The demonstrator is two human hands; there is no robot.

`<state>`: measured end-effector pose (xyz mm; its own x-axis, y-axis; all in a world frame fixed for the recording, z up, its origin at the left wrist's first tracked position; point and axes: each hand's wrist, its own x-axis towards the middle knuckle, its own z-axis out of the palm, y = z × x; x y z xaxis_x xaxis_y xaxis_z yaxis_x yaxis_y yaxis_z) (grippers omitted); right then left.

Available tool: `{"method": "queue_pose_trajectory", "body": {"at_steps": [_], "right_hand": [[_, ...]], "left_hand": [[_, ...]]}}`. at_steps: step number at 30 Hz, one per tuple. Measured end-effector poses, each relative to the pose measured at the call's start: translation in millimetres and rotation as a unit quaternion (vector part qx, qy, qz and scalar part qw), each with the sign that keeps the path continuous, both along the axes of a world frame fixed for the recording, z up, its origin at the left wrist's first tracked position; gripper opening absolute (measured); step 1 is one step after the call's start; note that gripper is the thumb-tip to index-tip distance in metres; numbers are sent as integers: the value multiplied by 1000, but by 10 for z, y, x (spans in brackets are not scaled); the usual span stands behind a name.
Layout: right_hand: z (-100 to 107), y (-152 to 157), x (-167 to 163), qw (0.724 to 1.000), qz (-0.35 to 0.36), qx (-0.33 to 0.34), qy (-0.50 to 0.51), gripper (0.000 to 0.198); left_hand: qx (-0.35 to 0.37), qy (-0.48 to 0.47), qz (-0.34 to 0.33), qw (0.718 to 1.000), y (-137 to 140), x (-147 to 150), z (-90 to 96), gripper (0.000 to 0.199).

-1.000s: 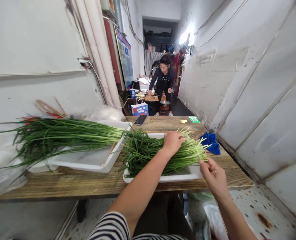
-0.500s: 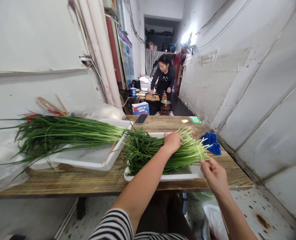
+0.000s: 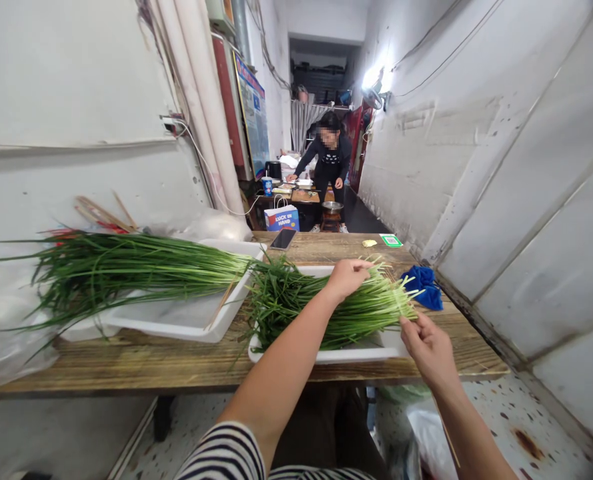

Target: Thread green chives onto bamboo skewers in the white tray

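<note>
Garlic chives [image 3: 301, 303] lie in a thick layer in the white tray [image 3: 326, 357] before me, dark leaves left, pale cut stems right. My left hand [image 3: 347, 279] reaches over them, fingers closed at the far stems; its fingertips are partly hidden. At the near right corner of the bunch, my right hand [image 3: 429, 343] pinches a thin bamboo skewer [image 3: 446, 433], whose long end runs down beside my forearm. Where it enters the stems is hard to see. A second bunch of chives [image 3: 151, 263] rests across another white tray [image 3: 176, 328] on the left.
A blue cloth [image 3: 423, 287] is right of the tray. Behind it on the wooden table [image 3: 321, 248] lie a phone [image 3: 283, 239], a small yellowish piece [image 3: 369, 243] and a green code card [image 3: 391, 240]. Another person [image 3: 330, 160] bends over a low table further back.
My left hand has shifted slightly right and up along the stems, its fingers now stretching further rightward. My right hand stays nearly still. The other person's arm has moved left.
</note>
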<state>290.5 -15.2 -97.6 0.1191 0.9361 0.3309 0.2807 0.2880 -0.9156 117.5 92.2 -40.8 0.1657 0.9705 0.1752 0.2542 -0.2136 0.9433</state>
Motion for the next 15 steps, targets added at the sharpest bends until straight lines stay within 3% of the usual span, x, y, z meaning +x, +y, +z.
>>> {"method": "queue_pose_trajectory", "body": {"at_steps": [4,15], "right_hand": [[-2,9,-2,1000,10,-14,19,35],[73,-3,-37,999,17,-22,27,36]], "left_hand": [[31,-39,-26,998,-30,-1,29,31],[90,47,-48,994,-143,156,12,26]]}}
